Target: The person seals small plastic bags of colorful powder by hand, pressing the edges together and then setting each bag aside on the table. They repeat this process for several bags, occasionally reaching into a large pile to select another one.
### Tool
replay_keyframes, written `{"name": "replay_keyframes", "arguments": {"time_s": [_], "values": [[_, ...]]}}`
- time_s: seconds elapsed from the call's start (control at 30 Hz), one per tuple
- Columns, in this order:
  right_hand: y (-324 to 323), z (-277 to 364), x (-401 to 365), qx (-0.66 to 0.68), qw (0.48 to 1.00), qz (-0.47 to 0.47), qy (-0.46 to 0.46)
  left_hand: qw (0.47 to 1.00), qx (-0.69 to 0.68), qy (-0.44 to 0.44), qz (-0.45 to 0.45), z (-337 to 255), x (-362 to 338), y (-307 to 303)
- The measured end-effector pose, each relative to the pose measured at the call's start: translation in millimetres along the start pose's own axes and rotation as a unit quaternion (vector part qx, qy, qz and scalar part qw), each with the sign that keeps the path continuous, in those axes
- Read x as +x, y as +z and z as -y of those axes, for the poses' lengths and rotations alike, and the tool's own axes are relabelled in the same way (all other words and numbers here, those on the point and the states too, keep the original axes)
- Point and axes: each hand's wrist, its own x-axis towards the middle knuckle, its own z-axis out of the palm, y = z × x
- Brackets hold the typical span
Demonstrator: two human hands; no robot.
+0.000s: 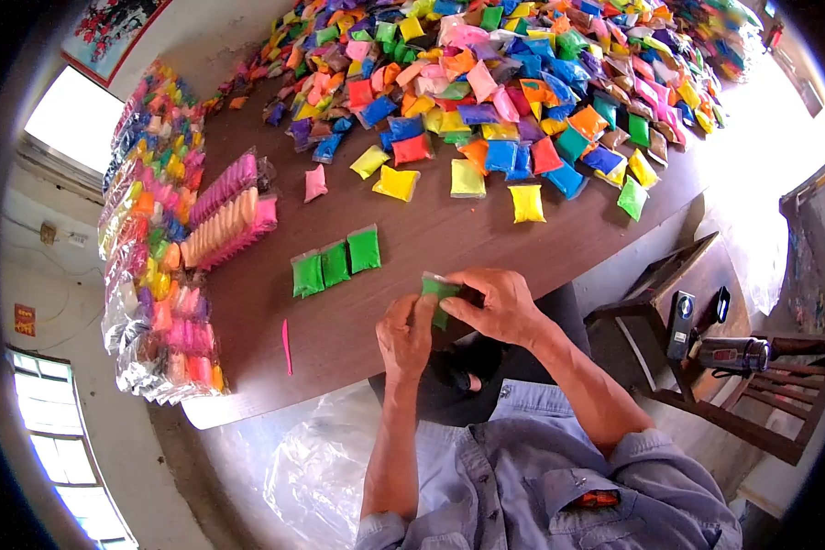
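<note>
Between my two hands, over the near edge of the table, is a small clear packet with green filling (440,288). My left hand (404,332) pinches its left side, fingers closed. From the right, my right hand (497,302) grips the packet's upper right part between thumb and fingers. My fingers cover much of it. Up and left of my hands, a row of three green packets (335,263) lies flat on the brown table (412,215). A thin pink plastic stick (288,346) rests left of my left hand.
A large heap of colourful packets (486,82) covers the far side. Stacked pink and peach packets (229,220) stand left, beside bagged packets (160,275) along the left edge. At right, a wooden chair (788,394) and a stool (655,312) hold a dark flask (733,354).
</note>
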Motion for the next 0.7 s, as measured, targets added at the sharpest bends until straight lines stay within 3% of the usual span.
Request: {"name": "replay_keyframes", "arguments": {"time_s": [0.17, 0.3, 0.37, 0.53, 0.63, 0.7], "values": [[2.0, -4.1, -4.1, 0.023, 1.0, -0.002, -0.004, 0.994, -0.104, 0.016, -0.024, -9.8, -1.0, 3.5], [-1.1, -2.6, -3.7, 0.004, 0.999, 0.008, -0.033, 0.997, -0.055, 0.041, 0.02, -6.1, 3.2, -1.9], [1.5, 0.3, -4.2, 0.015, 1.0, 0.004, -0.012, 0.993, -0.109, -0.039, 0.021, -8.7, 2.6, -4.3], [9.6, 10.8, -2.3, 0.041, 0.999, 0.001, 0.015, 0.983, -0.173, -0.054, -0.007, 1.2, 3.4, -5.2], [21.0, 8.5, -3.4, 0.035, 0.998, -0.045, -0.024, 0.981, -0.181, -0.063, -0.012, 0.3, 4.5, -5.9], [23.1, 8.5, -3.8, 0.065, 0.996, -0.059, 0.025, 0.982, -0.173, -0.073, -0.009, -4.3, 4.9, -8.1]]}}
